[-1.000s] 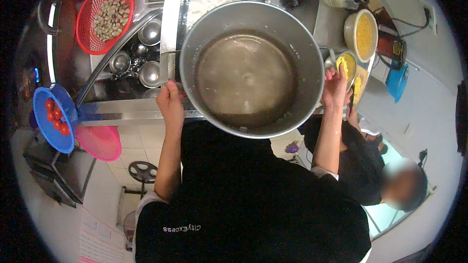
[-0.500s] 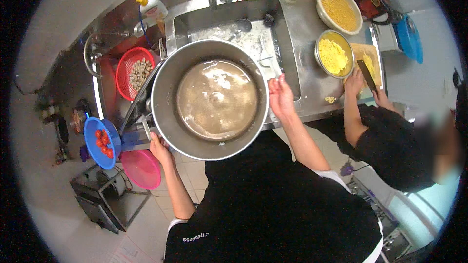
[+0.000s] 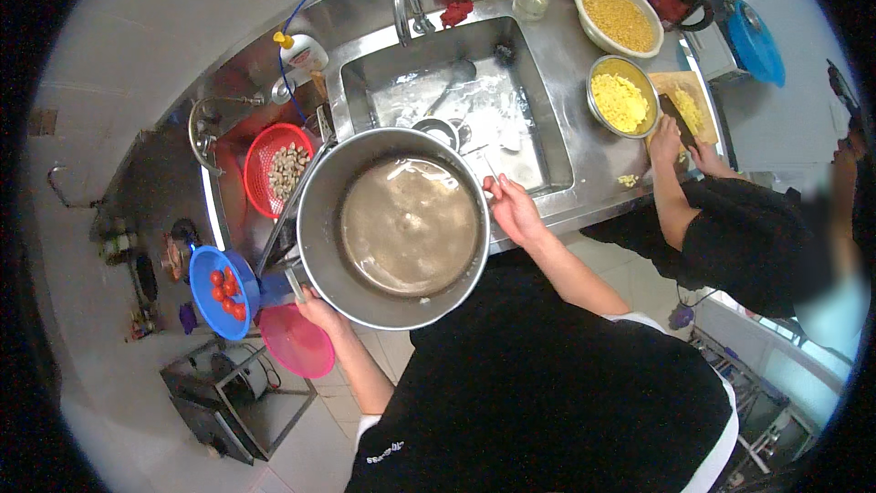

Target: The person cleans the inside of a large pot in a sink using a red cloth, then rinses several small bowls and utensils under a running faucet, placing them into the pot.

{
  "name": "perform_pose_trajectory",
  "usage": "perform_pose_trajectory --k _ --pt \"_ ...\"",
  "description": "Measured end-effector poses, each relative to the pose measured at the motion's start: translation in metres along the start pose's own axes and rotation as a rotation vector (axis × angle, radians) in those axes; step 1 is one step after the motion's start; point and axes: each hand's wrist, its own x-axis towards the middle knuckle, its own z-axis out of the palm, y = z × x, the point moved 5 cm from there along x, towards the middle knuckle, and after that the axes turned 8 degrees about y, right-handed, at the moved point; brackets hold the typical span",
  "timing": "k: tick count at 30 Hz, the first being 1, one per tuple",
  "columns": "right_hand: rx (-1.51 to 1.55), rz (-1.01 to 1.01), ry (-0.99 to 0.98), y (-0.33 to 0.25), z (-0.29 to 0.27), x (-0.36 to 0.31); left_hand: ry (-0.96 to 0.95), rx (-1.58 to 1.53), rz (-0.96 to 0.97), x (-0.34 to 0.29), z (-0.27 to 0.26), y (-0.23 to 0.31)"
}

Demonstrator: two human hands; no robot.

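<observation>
A large, deep metal pot (image 3: 321, 219) is held level in front of me, near the sink's front edge. Murky, brownish liquid (image 3: 411, 228) covers its bottom. My left hand (image 3: 319, 312) is closed around the handle at the pot's lower left. On the other side, my right hand (image 3: 514, 210) grips the right handle, which its fingers mostly hide. Behind the pot lies the metal sink (image 3: 557, 151), with a round metal drain strainer (image 3: 436, 131) and a dark ladle-like utensil (image 3: 459, 75) in it.
A faucet (image 3: 401, 9) rises behind the sink. To the left are a red colander (image 3: 258, 173) of shellfish-like pieces, a blue basin (image 3: 208, 297) with tomatoes and a pink basin (image 3: 301, 347). At right, a co-worker's hands (image 3: 668, 139) cut yellow food on a board beside two filled bowls.
The pot has come toward me and slightly left relative to the sink, uncovering the strainer. Both hands still hold its handles. My view has shifted a little. The co-worker's knife has lowered.
</observation>
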Motion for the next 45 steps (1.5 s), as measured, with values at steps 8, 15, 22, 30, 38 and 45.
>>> perform_pose_trajectory --k 8,15,22,30,38,45 --pt "-0.771 -0.122 0.084 -0.064 -0.026 0.099 -0.003 0.022 0.010 -0.009 0.004 0.003" --pt "-1.972 -0.686 0.022 -0.121 0.040 0.348 0.112 0.123 0.025 -0.010 0.009 0.014" --pt "-2.298 -1.012 -0.237 -0.115 0.070 0.431 0.158 0.324 0.059 -0.013 -0.001 0.017" --pt "-0.748 -0.015 -0.206 -0.116 0.114 0.315 0.145 0.195 -0.024 -0.035 -0.015 0.004" --pt "-0.590 0.481 -0.347 -0.029 0.179 0.074 0.255 0.274 0.042 -0.057 0.017 0.018" --pt "-0.709 0.609 0.048 0.101 0.136 0.035 0.092 0.190 -0.019 -0.043 0.000 0.007"
